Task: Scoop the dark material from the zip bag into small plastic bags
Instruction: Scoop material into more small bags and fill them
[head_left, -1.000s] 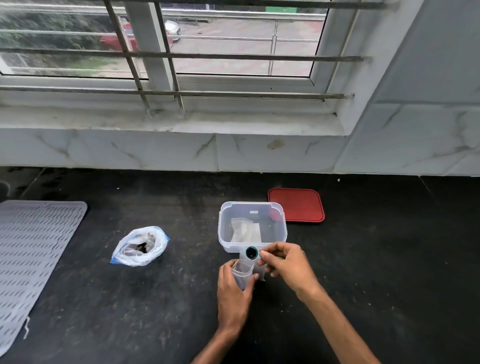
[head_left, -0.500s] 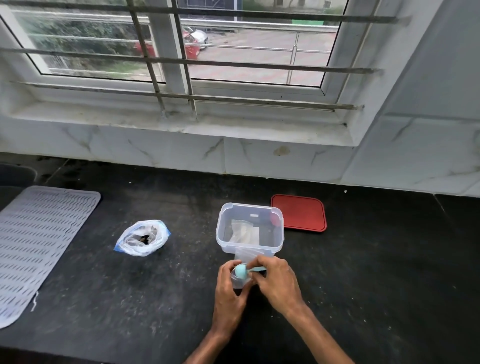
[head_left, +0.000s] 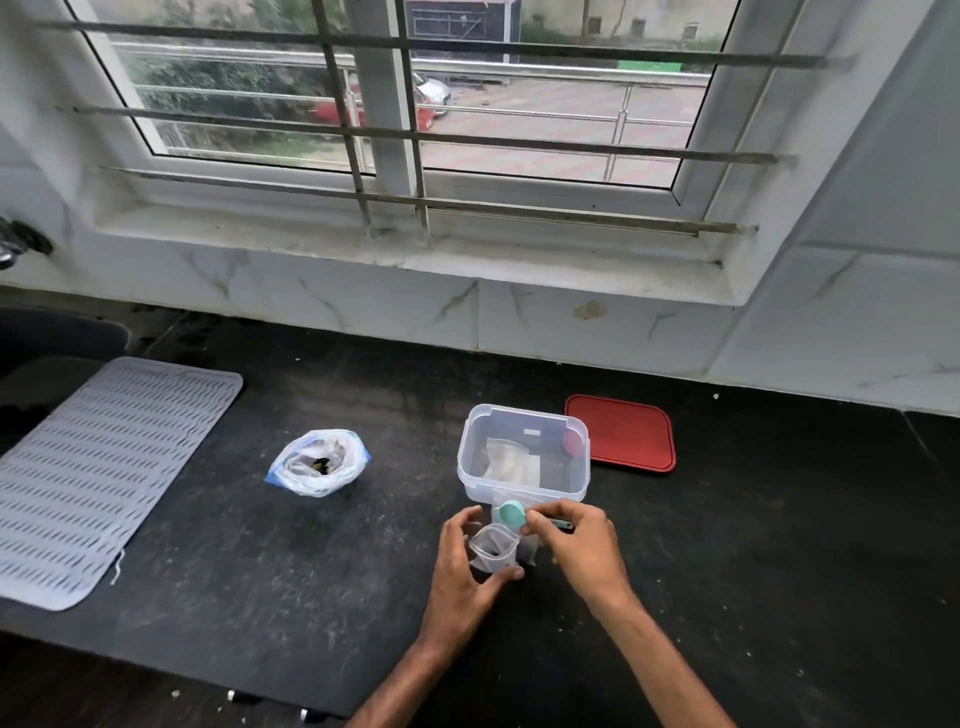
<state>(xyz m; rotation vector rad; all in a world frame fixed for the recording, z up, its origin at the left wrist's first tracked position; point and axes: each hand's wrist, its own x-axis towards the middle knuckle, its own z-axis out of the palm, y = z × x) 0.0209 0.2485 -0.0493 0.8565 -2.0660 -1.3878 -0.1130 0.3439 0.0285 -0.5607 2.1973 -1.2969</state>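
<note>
Lower centre of the frame: both hands work over a black counter (head_left: 727, 545).

1. Left hand (head_left: 462, 566): fingers and thumb are curled round a small bag (head_left: 492, 552) of clear plastic. The grip holds the bag upright with its mouth open. The thumb presses the near side and the fingers wrap the far side.
2. Right hand (head_left: 579, 545): thumb and fingers pinch the handle of a teal scoop (head_left: 511, 514). The scoop's bowl sits just above the far edge of the bag's mouth, with its rounded back facing up. The handle tip sticks out to the right past the fingers.
3. What the small bag holds cannot be told for certain.

Left of centre: the zip bag (head_left: 319, 462) stands well apart from both hands. Its top is open and rolled back. Dark material (head_left: 322, 465) shows inside it.

Just above the hands: a clear tub (head_left: 522, 415) stands open, with flat bags (head_left: 511, 462) lying on its floor. A red lid (head_left: 621, 439) lies flat on the counter, just beside the tub on the right.

Left edge: a grey slotted mat (head_left: 98, 478) lies on the counter.

Upper half: a barred window (head_left: 395, 130) sits above a white sill.
</note>
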